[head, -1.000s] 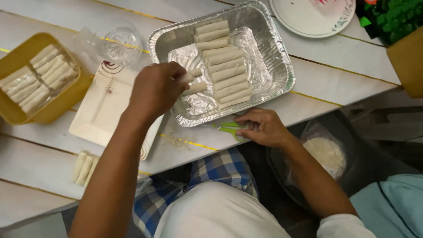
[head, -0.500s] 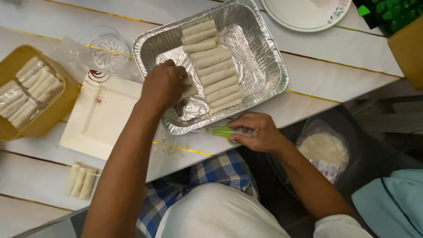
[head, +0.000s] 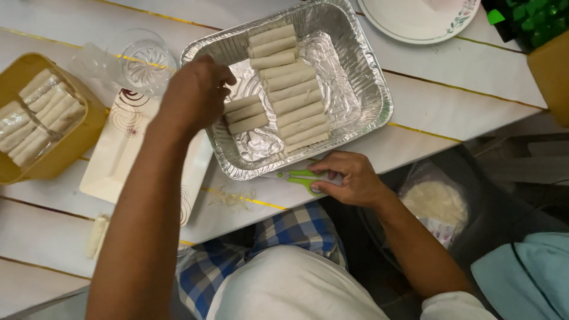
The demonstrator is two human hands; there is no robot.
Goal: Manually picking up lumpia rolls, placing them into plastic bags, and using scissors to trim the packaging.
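White plank table (head: 450, 101), foil tray (head: 367, 71), green scissors (head: 299, 176)

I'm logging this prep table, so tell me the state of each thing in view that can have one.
Foil tray: partly filled, one long row of rolls plus three beside it.
Yellow container: holds rolls.
Green scissors: flat on table, under right hand.
Left hand: fingers at the three rolls.
White square plate: empty.
Round plate: empty.

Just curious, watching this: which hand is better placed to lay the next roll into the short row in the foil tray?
Probably the left hand: it is over the foil tray, fingertips at the short row of rolls. The right hand rests on green scissors outside the tray.
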